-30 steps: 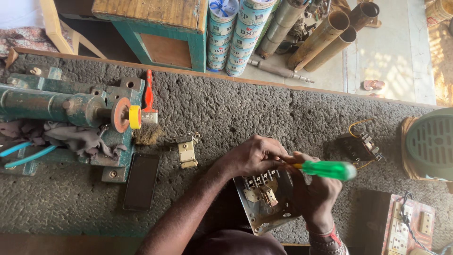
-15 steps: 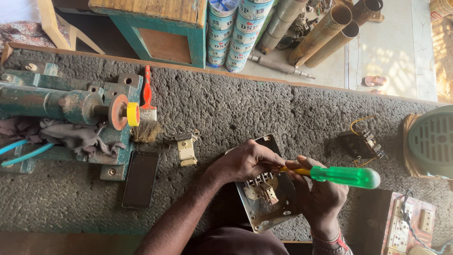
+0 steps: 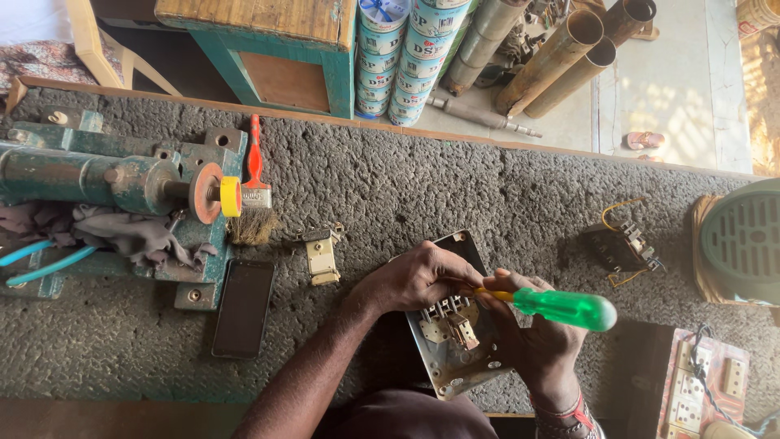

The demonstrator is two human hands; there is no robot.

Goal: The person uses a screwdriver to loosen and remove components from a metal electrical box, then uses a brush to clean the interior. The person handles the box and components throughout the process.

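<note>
A grey metal switch plate (image 3: pixel 455 366) with several small switch bodies lies on the rough dark bench (image 3: pixel 406 187) close to me. My left hand (image 3: pixel 414 276) rests on its upper part, fingers pressed on the switches. My right hand (image 3: pixel 528 341) grips a screwdriver (image 3: pixel 561 307) with a green handle and yellow collar; its tip points left toward the switches under my left fingers. The tip itself is hidden by my fingers.
A black phone (image 3: pixel 244 307) lies left of my arm, near a loose cream switch (image 3: pixel 322 256) and a red-handled brush (image 3: pixel 255 195). A teal bench machine (image 3: pixel 106 183) fills the left. A wired part (image 3: pixel 621 248), a green fan housing (image 3: pixel 743 240) and a switch board (image 3: pixel 699 390) sit right.
The screwdriver handle has dropped a little lower and nearer the plate. My left hand stays on the switches. The view has shifted slightly.
</note>
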